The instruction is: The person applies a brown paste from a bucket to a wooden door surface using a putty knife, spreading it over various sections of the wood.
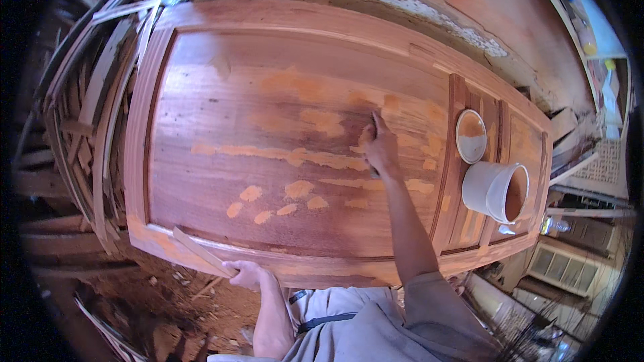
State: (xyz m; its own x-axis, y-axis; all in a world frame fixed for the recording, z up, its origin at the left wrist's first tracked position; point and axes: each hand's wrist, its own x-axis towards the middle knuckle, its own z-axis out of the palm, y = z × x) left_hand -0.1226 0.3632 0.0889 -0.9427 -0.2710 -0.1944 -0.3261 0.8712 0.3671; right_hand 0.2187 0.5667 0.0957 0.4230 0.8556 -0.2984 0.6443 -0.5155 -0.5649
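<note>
A large reddish wooden panel door [221,114] lies flat before me, with patches of orange filler [320,122] spread over its main panel. My right hand [381,149] reaches over the middle of that panel. Its fingers are closed at the surface, among the smears; what they hold is too unclear to name. At the door's near left edge, my left hand [249,275] grips one end of a thin wooden strip [201,252]. The strip's other end points up and left over the door frame.
A white bucket [484,191] with an orange-stained inside sits on the door's right part, beside its round lid [471,136]. Scrap wood [100,100] is stacked at the left. A wall [402,0] runs behind the door, and shavings [181,302] cover the floor.
</note>
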